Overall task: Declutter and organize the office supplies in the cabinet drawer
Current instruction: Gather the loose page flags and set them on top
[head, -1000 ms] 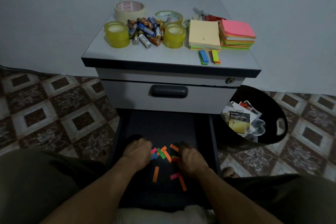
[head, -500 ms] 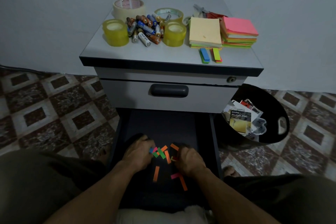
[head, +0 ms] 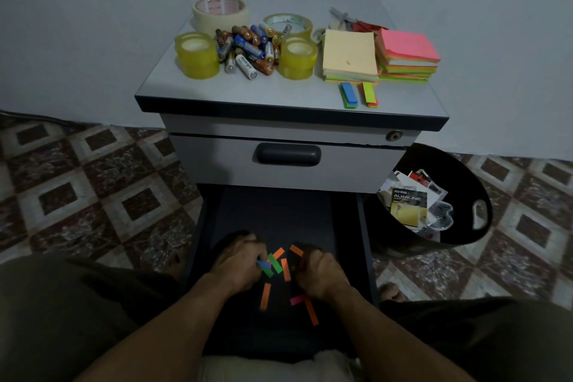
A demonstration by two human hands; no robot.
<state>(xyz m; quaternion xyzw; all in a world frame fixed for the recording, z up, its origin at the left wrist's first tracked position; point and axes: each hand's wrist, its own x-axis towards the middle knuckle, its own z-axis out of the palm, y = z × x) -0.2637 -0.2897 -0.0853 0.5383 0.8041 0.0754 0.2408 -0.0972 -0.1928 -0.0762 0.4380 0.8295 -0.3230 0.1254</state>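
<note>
The dark lower drawer (head: 273, 214) of the grey cabinet is pulled open below me. Several small coloured sticky flags (head: 280, 267), orange, green, pink and blue, lie scattered on its floor. My left hand (head: 238, 263) is down in the drawer with its fingers pinched on a blue flag (head: 263, 264) at the left of the scatter. My right hand (head: 319, 273) rests curled at the right of the flags, fingertips on small flags I can barely make out. One orange flag (head: 265, 296) and a pink and orange pair (head: 305, 305) lie nearer to me.
On the cabinet top (head: 248, 93) stand tape rolls (head: 197, 54), a heap of batteries (head: 246, 48), sticky-note pads (head: 350, 56), neon pads (head: 407, 56) and two stacks of flags (head: 358, 94). A black bin (head: 477, 205) with packaging stands at the right. My knees flank the drawer.
My left hand has closed on a blue flag and drawn it slightly towards itself. My right hand has curled tighter at the right of the scatter. The view shifted slightly.
</note>
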